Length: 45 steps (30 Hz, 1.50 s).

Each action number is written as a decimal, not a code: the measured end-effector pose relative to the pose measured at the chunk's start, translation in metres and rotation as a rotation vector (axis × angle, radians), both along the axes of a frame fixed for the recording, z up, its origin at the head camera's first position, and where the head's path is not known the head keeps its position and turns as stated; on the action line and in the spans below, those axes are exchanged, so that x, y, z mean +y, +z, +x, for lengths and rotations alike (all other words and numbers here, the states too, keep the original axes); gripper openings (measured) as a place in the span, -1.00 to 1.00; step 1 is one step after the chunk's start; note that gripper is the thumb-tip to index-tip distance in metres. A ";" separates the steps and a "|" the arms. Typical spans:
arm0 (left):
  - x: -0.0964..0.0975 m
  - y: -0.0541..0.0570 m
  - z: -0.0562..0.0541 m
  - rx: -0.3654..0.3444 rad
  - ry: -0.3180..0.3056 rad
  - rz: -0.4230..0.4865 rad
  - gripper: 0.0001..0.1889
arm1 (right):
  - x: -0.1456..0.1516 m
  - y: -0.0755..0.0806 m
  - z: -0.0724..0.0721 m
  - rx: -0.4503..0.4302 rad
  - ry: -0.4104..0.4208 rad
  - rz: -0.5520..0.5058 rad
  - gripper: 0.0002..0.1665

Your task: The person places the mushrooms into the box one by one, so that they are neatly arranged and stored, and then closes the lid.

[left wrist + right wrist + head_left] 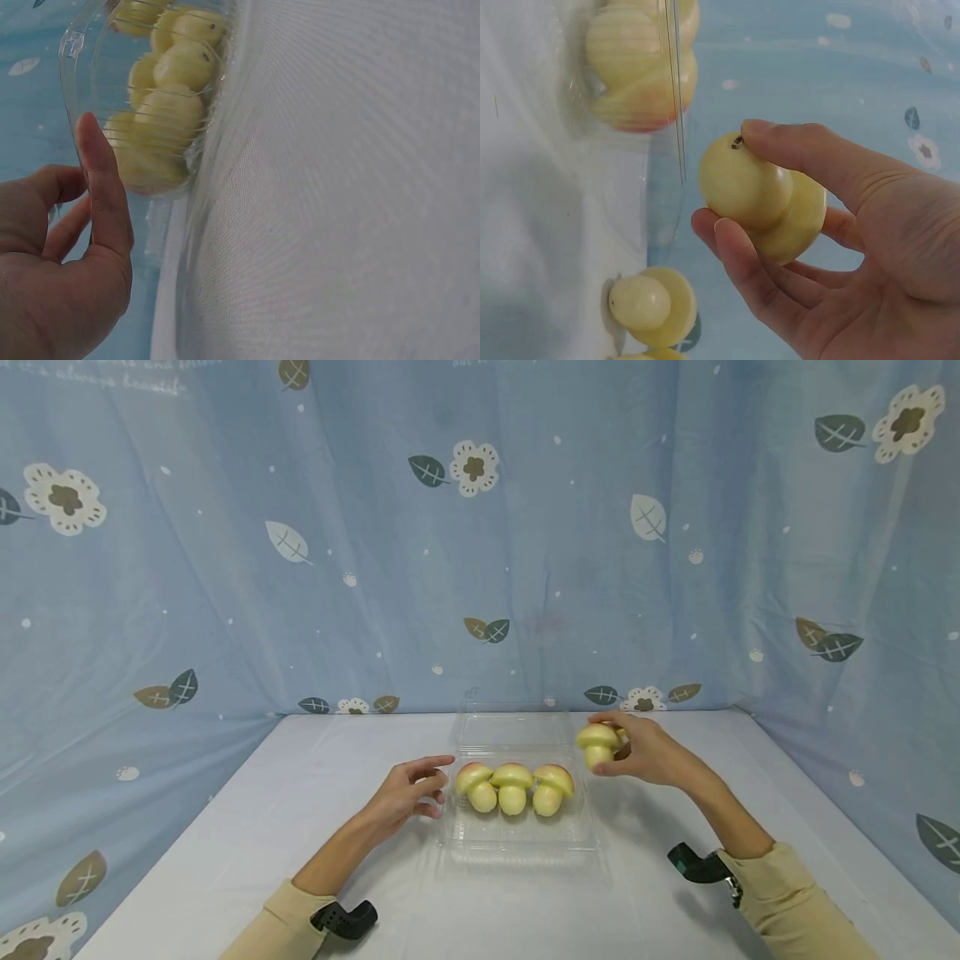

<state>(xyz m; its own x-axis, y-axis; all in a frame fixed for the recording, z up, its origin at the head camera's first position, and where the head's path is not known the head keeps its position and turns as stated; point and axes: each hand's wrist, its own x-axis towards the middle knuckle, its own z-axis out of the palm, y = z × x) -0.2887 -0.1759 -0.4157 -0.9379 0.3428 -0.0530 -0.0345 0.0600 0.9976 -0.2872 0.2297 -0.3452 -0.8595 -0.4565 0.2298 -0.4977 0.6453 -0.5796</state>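
Observation:
Three yellow toy mushrooms [512, 799] with reddish-topped caps sit in a row inside a clear plastic clamshell box [517, 842]. To the right of the box, my right hand [647, 750] grips another yellow mushroom [742, 184], thumb at its stem and fingers under it, raised above the table. My left hand [408, 793] is at the box's left side, its fingers spread and loosely bent; in the left wrist view its fingertips [94, 139] overlap the clear rim. Beyond my right hand, one more mushroom [641, 302] shows in the right wrist view.
The box's clear lid [514, 727] lies opened back toward the curtain. A white cloth covers the table [315, 810]. A blue patterned curtain [375, 568] closes off the back and sides. Another mushroom's edge [656, 354] shows at the bottom of the right wrist view.

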 end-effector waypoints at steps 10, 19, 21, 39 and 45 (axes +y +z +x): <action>-0.001 0.001 0.000 0.002 -0.006 -0.002 -0.45 | -0.009 0.002 0.005 -0.012 -0.005 -0.005 -0.14; -0.001 0.001 0.000 0.000 -0.003 -0.002 -0.43 | -0.017 0.002 0.009 -0.097 0.053 -0.062 -0.12; -0.001 0.001 0.000 0.004 -0.007 -0.004 -0.43 | -0.018 0.001 0.010 -0.102 0.060 -0.067 -0.12; 0.001 0.001 0.000 0.006 0.004 -0.008 -0.45 | -0.054 0.007 0.020 -0.082 0.152 -0.039 -0.14; 0.001 0.000 0.000 0.005 0.002 -0.011 -0.44 | -0.068 0.009 0.021 -0.083 0.151 -0.011 -0.13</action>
